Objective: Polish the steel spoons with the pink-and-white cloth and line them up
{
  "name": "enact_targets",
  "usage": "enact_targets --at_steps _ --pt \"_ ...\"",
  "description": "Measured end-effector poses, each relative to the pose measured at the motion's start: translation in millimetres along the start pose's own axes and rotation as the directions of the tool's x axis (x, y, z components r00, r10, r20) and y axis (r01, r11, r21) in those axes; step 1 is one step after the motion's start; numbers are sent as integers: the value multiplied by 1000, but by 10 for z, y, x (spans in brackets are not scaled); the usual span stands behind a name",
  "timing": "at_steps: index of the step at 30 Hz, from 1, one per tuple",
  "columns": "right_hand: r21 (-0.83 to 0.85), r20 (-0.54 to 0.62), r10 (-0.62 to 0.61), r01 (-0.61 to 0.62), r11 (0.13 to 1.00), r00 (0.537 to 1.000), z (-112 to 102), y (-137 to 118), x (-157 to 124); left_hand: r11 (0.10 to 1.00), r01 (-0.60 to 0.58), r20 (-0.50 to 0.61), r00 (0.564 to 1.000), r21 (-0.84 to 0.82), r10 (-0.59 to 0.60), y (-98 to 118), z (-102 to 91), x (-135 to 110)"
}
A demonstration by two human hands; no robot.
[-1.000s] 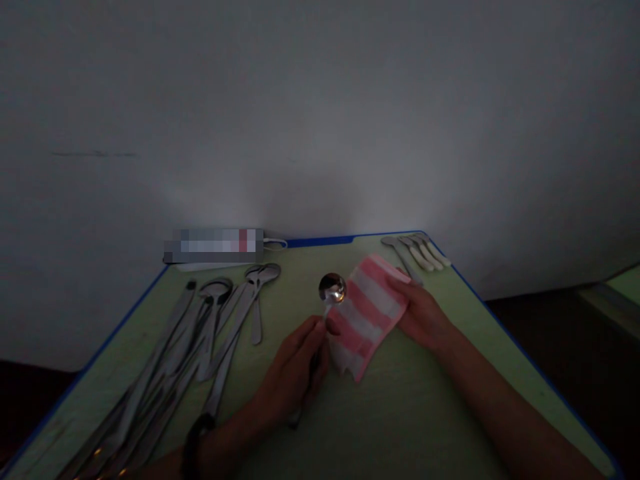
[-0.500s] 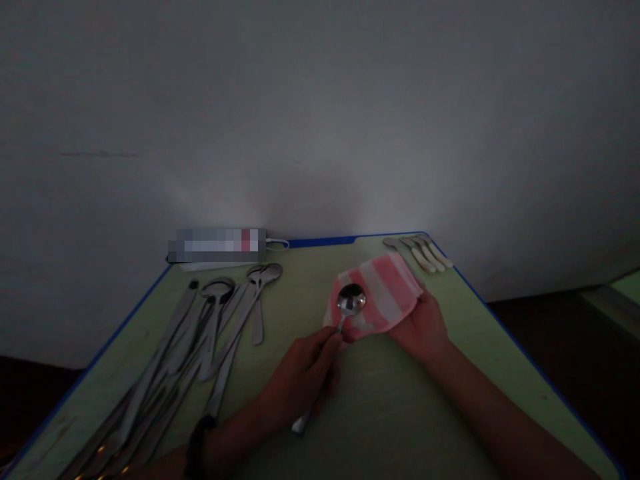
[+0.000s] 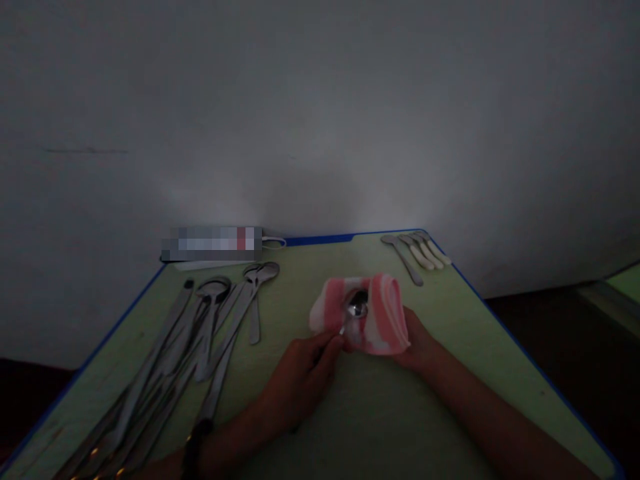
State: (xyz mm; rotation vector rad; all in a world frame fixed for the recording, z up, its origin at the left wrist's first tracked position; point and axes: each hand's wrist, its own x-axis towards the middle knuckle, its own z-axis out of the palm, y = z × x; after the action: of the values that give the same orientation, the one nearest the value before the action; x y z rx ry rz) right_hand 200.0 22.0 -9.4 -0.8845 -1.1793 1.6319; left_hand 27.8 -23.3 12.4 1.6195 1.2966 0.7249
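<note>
My left hand [image 3: 305, 373] is closed around the handle of a metal spoon [image 3: 357, 305]. The spoon's shiny bowl lies against a pink-and-white striped cloth [image 3: 333, 307]. Part of the cloth is folded over the right side of the bowl. My right hand [image 3: 414, 339] holds the cloth from behind and beneath, and its fingers are mostly hidden by the fabric. Left of my hands, a pile of long metal spoons [image 3: 215, 333] is spread over the table.
On the green table [image 3: 400, 407] with blue edging, white-handled spoons [image 3: 427, 252] and one all-metal spoon [image 3: 404, 260] lie at the back right. A blurred-out box [image 3: 213, 244] with a white cord stands at the back left, before the grey wall [image 3: 320, 120].
My right hand has moved down and slightly left, and the cloth now curls over the spoon's bowl. The metal spoon behind the cloth has come into fuller view.
</note>
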Motion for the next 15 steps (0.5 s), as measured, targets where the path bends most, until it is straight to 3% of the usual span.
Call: enact_targets --at_steps 3,6,11,13,15 --pt "152 40 103 -108 982 994 52 16 11 999 -3 5 1000 39 2 -6 11 1" --pt "199 -30 120 -112 974 992 86 52 52 1000 11 82 997 16 -12 10 -2 -9" --pt "125 -269 -32 67 990 963 16 61 114 998 -63 294 954 11 57 54 -44 -53" --pt "75 -330 -116 148 986 937 -20 35 124 997 -71 330 942 34 56 46 -46 -58" --pt "98 -339 -126 168 981 932 -31 6 126 997 -69 311 949 44 52 15 -39 -48"
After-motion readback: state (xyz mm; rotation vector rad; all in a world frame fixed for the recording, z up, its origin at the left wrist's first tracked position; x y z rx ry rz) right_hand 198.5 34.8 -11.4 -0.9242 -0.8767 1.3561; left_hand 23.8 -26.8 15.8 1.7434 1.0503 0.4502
